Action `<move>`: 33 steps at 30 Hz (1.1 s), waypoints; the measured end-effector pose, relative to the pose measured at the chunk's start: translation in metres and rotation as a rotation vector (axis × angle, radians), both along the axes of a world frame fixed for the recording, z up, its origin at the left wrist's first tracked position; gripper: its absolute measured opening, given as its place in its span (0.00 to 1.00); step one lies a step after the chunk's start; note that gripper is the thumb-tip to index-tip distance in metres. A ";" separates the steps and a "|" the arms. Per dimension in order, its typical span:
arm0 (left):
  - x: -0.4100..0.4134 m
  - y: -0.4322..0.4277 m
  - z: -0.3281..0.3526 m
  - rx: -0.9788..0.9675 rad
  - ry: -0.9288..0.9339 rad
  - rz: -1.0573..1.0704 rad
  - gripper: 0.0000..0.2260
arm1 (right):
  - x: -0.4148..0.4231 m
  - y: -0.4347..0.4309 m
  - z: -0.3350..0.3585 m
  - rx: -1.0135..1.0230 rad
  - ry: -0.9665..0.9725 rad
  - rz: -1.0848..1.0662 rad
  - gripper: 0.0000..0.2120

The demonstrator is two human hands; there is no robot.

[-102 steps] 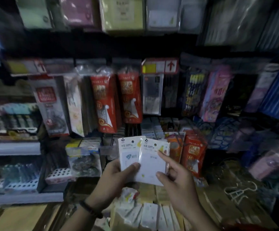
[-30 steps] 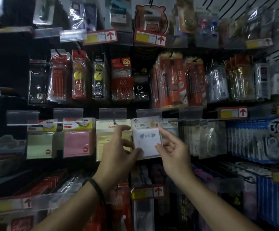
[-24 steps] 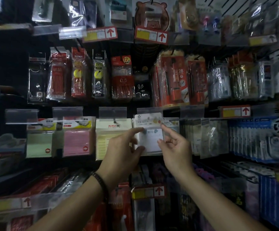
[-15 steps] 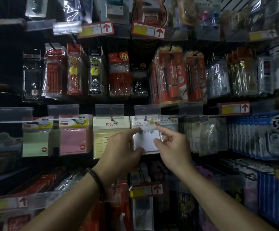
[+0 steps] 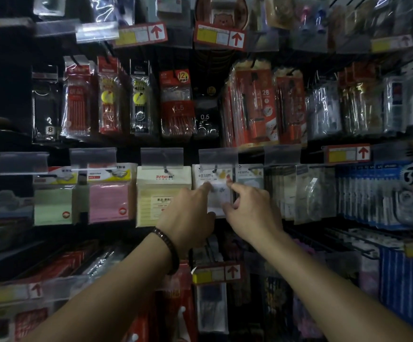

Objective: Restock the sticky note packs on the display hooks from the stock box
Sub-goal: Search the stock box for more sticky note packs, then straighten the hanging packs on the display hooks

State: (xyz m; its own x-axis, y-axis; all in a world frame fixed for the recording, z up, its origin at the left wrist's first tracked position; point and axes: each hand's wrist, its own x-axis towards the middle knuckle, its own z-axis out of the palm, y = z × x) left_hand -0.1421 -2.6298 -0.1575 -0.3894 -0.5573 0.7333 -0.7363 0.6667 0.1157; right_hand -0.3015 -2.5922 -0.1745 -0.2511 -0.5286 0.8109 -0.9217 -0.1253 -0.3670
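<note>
Left hand (image 5: 188, 214), right hand (image 5: 252, 211) pinch white pack (image 5: 216, 202) at hook (image 5: 214, 169); I see tag flap (image 5: 217, 156) overhanging, yellow pack (image 5: 156, 193) beside.

White note pack (image 5: 214, 191): yellow blob on header, grey-blue print on front. Packs to its left: pale yellow pack (image 5: 162, 196) w/ ruled lines & red logo, pink pack (image 5: 109, 203) w/ yellow header, lt green pack (image 5: 52, 206). Price tag (image 5: 220, 37) red w/ yellow & white panels, red arrow; bracelet (image 5: 167, 248) dk brown beads.

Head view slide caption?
Left hand and right hand hold a white sticky note pack on its hook beside a yellow pack.
</note>
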 end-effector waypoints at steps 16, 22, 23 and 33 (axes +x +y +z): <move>0.081 0.097 -0.207 0.010 0.095 -0.294 0.05 | 0.011 0.095 -0.200 -0.349 -0.033 0.317 0.05; 0.101 0.098 -0.395 0.388 -0.092 -0.250 0.05 | 0.019 0.114 -0.369 -0.039 -0.232 0.408 0.06; 0.104 0.095 -0.426 0.478 -0.129 -0.213 0.07 | 0.018 0.111 -0.402 0.076 -0.308 0.401 0.07; 0.086 0.057 -0.639 1.050 -0.315 -0.126 0.09 | -0.001 0.069 -0.690 1.172 -0.621 -0.009 0.03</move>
State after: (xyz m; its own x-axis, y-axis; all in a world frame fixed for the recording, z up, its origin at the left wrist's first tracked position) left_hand -0.0558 -2.5726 -0.7961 -0.5735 -0.7880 -0.2237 -0.7659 0.4190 0.4876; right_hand -0.3024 -2.5230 -0.8648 -0.4191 -0.8285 -0.3714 -0.5614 0.5579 -0.6112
